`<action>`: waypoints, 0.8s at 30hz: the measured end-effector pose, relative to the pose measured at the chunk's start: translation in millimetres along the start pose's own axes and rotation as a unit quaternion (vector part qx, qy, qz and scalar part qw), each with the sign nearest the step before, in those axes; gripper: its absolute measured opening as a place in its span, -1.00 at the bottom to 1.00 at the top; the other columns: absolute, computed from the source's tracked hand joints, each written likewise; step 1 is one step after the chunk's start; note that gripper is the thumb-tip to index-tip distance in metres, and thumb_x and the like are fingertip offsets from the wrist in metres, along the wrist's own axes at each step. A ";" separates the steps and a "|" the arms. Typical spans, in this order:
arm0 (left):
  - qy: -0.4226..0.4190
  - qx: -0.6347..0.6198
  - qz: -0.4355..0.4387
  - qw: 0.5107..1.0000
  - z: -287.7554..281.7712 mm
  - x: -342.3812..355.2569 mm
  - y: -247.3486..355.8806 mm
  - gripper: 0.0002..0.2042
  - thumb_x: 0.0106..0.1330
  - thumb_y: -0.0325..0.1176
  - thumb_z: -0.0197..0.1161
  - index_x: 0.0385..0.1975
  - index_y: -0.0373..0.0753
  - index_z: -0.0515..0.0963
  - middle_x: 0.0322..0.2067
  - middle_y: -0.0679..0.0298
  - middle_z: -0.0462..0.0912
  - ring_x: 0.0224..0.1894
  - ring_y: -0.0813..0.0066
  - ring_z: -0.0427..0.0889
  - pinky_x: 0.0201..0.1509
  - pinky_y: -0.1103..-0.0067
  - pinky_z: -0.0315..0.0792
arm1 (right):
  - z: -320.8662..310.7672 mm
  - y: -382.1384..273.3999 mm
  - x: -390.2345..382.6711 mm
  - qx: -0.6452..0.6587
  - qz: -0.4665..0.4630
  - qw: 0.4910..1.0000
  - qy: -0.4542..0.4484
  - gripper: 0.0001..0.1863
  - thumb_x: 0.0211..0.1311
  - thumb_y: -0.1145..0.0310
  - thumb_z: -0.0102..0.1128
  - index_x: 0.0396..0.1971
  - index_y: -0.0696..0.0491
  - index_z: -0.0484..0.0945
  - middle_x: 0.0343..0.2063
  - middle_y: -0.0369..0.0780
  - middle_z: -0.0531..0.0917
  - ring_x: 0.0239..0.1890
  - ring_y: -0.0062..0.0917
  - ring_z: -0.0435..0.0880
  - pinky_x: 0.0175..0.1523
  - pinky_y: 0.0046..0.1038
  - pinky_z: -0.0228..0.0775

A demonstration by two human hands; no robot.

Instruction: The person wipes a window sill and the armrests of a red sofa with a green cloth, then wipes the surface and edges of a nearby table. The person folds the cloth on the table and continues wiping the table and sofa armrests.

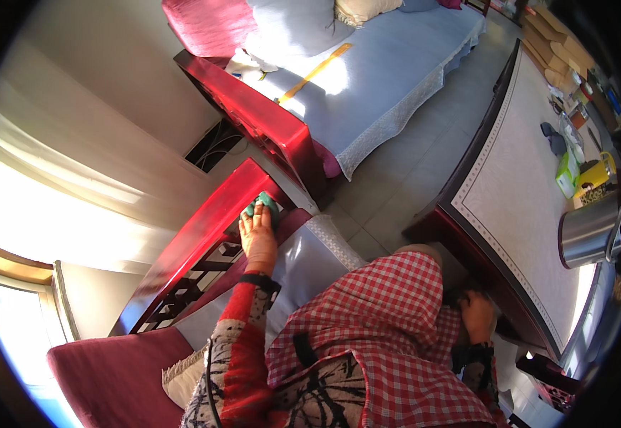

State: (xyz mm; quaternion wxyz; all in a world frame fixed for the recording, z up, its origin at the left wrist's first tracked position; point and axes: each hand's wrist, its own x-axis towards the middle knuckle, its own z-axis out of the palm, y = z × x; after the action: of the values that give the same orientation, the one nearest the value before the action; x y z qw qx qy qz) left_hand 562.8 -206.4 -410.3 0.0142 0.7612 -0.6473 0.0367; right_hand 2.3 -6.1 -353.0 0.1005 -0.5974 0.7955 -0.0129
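My left hand (257,232) presses a crumpled green cloth (270,207) against the inner side of a glossy red wooden armrest (203,227), near its front end. The fingers bend over the cloth and hide part of it. Down at the right, my right hand (476,316) is beside my knee, under the edge of the table. Its fingers are in shadow and partly hidden, so their hold is unclear. A red-and-white checked apron (367,296) covers my lap.
A second red armrest (267,128) belongs to the sofa (389,78) with a pale blue cover, where a yellow strip (315,73) lies. On the table (513,185) at the right stand a steel pot (587,235) and a yellow mug (597,175). Curtains (60,192) hang at the left.
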 end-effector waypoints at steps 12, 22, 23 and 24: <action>0.078 -0.275 -0.029 0.958 -70.9 -85.4 -23.5 -0.63 0.32 -0.52 0.27 0.14 -0.26 0.52 0.10 0.03 0.64 0.10 0.01 0.62 0.22 0.30 0.52 | 1.5 1.3 -6.1 0.032 0.002 0.999 0.038 -0.70 0.17 0.26 0.33 -0.11 0.02 0.74 -0.17 -0.07 0.74 -0.10 -0.11 0.70 0.07 -0.12 0.49; 0.347 -0.300 -0.039 0.888 -223.6 -84.3 -83.1 -0.56 0.35 -0.66 0.17 0.25 -0.38 0.44 0.05 -0.05 0.61 0.10 0.05 0.62 0.29 0.33 0.43 | -10.7 -4.5 -8.6 0.021 0.022 0.999 0.031 -0.69 0.14 0.20 0.38 -0.14 -0.01 0.76 -0.13 -0.07 0.75 -0.10 -0.09 0.72 0.04 -0.12 0.56; 0.325 -0.274 -0.064 0.903 -217.1 -77.2 -87.0 -0.54 0.35 -0.66 0.17 0.28 -0.38 0.43 0.08 -0.07 0.60 0.14 0.00 0.60 0.32 0.32 0.42 | -12.8 -5.8 -9.9 0.035 0.010 0.998 0.043 -0.70 0.14 0.20 0.38 -0.15 -0.02 0.76 -0.15 -0.08 0.75 -0.10 -0.09 0.72 0.03 -0.12 0.56; 0.266 -0.234 -0.086 0.931 -208.1 -74.2 -88.1 -0.51 0.34 -0.65 0.19 0.30 -0.37 0.43 0.15 -0.10 0.58 0.21 -0.06 0.56 0.37 0.29 0.38 | -14.2 -6.6 -11.3 0.051 0.002 0.997 0.051 -0.71 0.14 0.20 0.38 -0.16 -0.02 0.77 -0.16 -0.08 0.76 -0.11 -0.09 0.73 0.02 -0.13 0.57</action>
State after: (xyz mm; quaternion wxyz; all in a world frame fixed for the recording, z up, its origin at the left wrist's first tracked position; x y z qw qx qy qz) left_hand 630.1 -104.8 -206.1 0.3664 0.7514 -0.5423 0.0843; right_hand 9.1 1.4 -336.5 0.0900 -0.5887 0.7990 -0.0835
